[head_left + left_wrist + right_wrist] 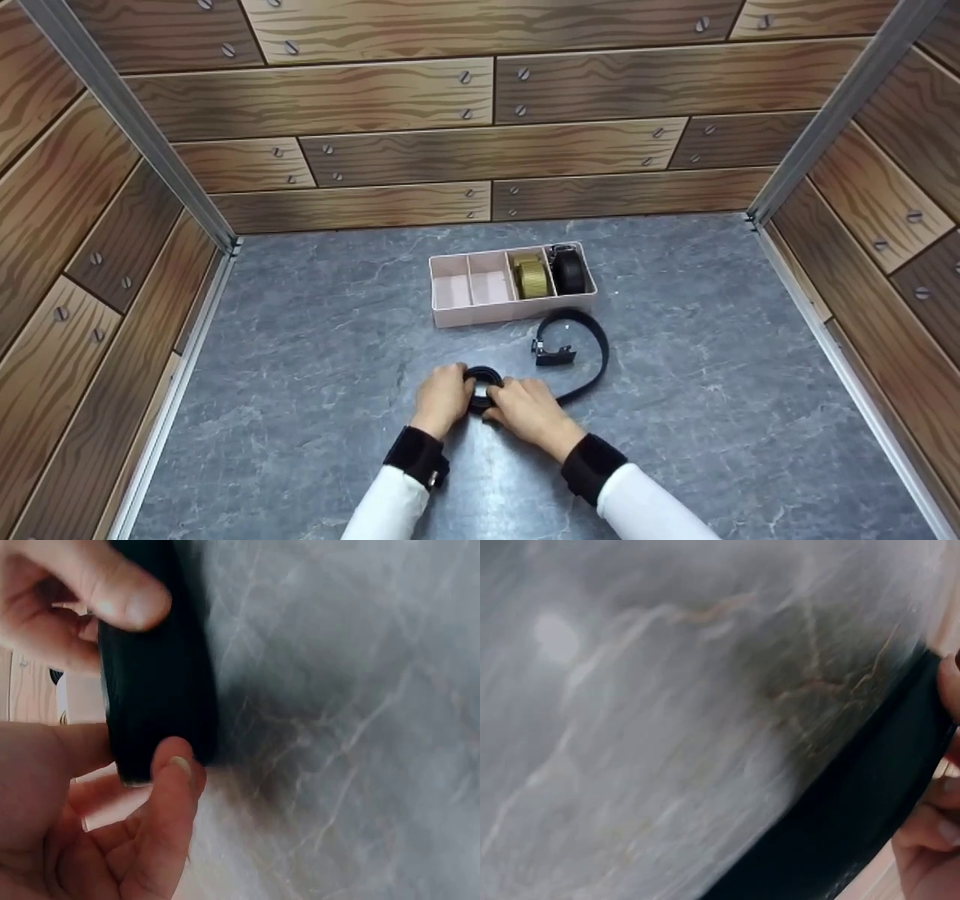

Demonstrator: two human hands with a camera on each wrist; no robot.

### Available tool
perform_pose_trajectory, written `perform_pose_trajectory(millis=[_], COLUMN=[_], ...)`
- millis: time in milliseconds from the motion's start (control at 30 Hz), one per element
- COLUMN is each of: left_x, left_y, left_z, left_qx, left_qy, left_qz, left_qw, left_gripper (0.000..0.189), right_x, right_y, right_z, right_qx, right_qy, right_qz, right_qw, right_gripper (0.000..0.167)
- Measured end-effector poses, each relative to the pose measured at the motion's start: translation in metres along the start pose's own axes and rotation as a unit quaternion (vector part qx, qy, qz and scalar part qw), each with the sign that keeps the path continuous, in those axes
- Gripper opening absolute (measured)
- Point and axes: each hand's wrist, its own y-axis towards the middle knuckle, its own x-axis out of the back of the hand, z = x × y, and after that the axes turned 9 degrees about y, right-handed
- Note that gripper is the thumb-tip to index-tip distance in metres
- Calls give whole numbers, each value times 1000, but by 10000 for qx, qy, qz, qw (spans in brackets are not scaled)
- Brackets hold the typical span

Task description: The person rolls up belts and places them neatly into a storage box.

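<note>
A black belt [604, 346] is partly wound into a coil between my hands, with its loose length curving out to the right over the table. At the free end lies the buckle [555, 357]. My left hand [442, 397] grips the coil's left side, its thumb and fingers on the strap's edges in the left wrist view. From the right, my right hand [531, 411] holds the coil with curled fingers. The wide black strap [161, 682] fills the space between both hands in the left wrist view. The strap [855, 787] also runs diagonally across the right wrist view.
Beyond my hands stands a pink divided tray [510, 310]. A rolled gold belt [533, 276] sits in its third compartment from the left, and a rolled black belt [570, 273] in the rightmost one. Wood-patterned walls [390, 157] enclose the grey marbled table [315, 375] at back and sides.
</note>
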Motion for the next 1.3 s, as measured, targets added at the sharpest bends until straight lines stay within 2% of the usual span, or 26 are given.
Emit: perform_pose_trajectory(millis=[100, 233, 400, 500, 567, 667, 867, 1000, 1300], left_x=[-4, -6, -2, 0, -1, -3, -7, -8, -2], left_y=[-2, -1, 4, 6, 6, 5, 3, 3, 8], left_z=[-2, -5, -6, -5, -5, -5, -9, -12, -13], left_qx=[177, 352, 332, 252, 200, 201, 498, 353, 87], left_qy=[-20, -171, -435, -412, -368, -369, -596, -340, 185], left_qz=[-311, -278, 18, 224, 276, 197, 150, 123, 359], left_qw=[9994, 9988, 9985, 9986, 9987, 9989, 9969, 9987, 9991], left_gripper=[22, 19, 11, 11, 10, 10, 20, 16, 13], right_x=[-4, -4, 5, 11, 13, 12, 4, 5, 23], right_y=[1, 3, 2, 1, 0, 1, 1, 0, -1], right_z=[6, 10, 3, -2, -3, -2, 4, 3, -1], right_qx=[-213, -378, -258, -251, -250, -174, -72, -101, -269], right_qy=[-138, -139, 104, 253, 271, 172, -147, -86, 144], right_qz=[-273, -250, 260, 632, 735, 561, -18, 72, 861], right_qw=[9993, 9989, 9993, 9974, 9966, 9981, 9999, 9999, 9958], right_gripper=[34, 36, 31, 30, 29, 28, 31, 31, 35])
